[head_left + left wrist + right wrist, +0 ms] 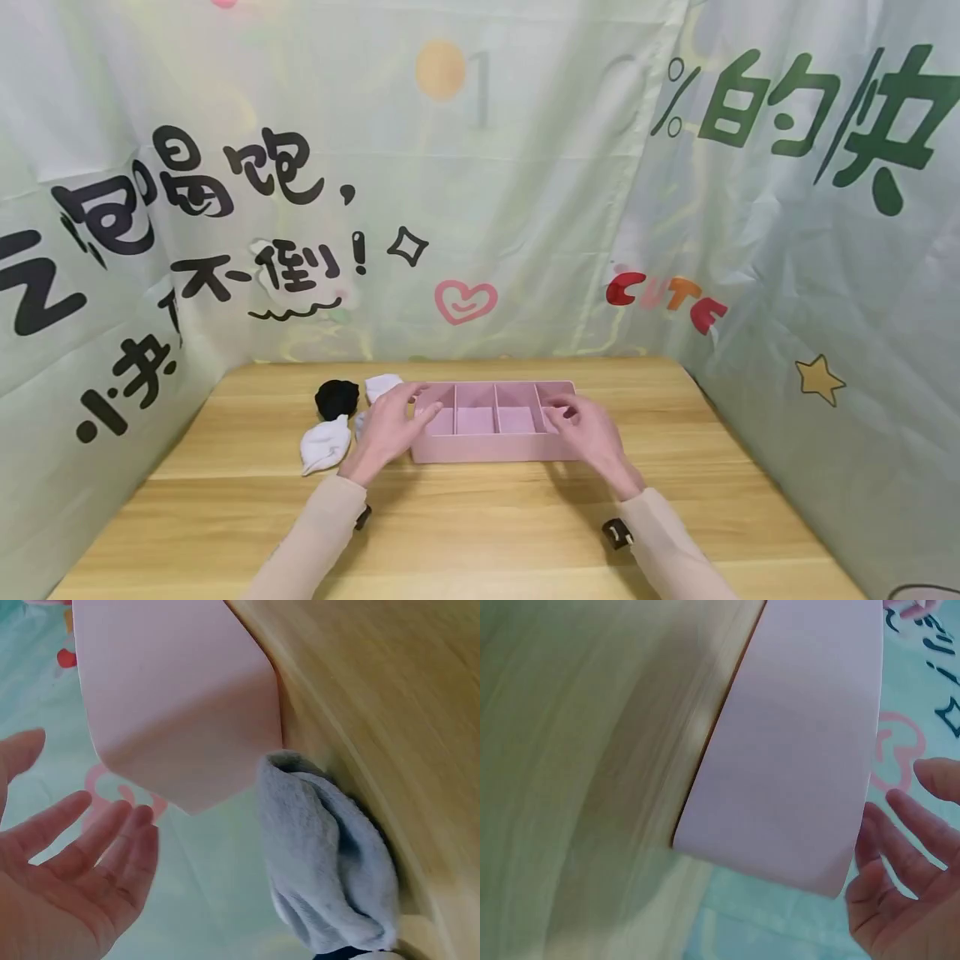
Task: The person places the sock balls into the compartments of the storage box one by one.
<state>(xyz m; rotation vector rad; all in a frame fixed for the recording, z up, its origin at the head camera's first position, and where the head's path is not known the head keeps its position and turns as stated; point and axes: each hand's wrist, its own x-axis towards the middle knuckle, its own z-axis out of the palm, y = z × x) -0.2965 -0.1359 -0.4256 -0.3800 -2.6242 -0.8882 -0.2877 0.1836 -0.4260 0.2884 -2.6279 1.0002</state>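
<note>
A pink divided storage box (495, 448) sits on the table, its several compartments opening upward. At its left end is my left hand (388, 423), fingers spread and loosely bent, holding nothing. In the left wrist view, a gap shows between that hand (82, 885) and the box's pink wall (180, 697). My right hand (592, 429) hovers over the right end with relaxed fingers. In the right wrist view its fingers (907, 862) are close to the rim; whether they touch it, I cannot tell. A rolled grey sock (322, 855) lies near the box's left end, partly hidden in the head view.
Left of the box lie a black balled sock (337, 400), a white one (326, 444) in front and another white one (382, 385) behind. The wooden table (480, 533) is enclosed by printed cloth (525, 208) at the back and both sides.
</note>
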